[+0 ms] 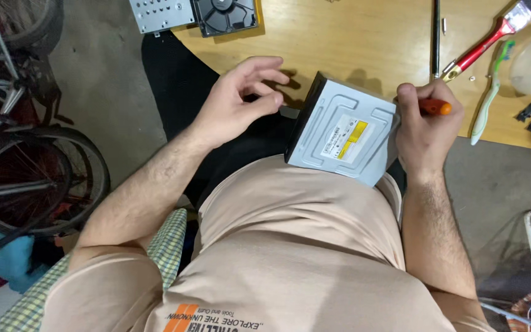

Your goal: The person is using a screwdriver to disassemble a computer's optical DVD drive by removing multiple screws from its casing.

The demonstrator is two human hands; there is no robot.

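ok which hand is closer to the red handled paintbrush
Right. The right hand sits just below the paintbrush, gripping an orange-handled tool; the left hand is across the grey drive.

Home workshop; bicycles [19,154] on concrete floor [106,80]; paintbrush [487,40] on wooden table [351,37]

Person wears a loose, short-sleeved T-shirt [290,246] in a pale peach-beige. Fabric plain across the chest and belly. Low on the front, an orange block with slanted stripes and a line of dark print beside it. Sleeves end above the elbows; forearms bare and hairy. No watch, ring or glove on left hand [238,98] or right hand [425,123].
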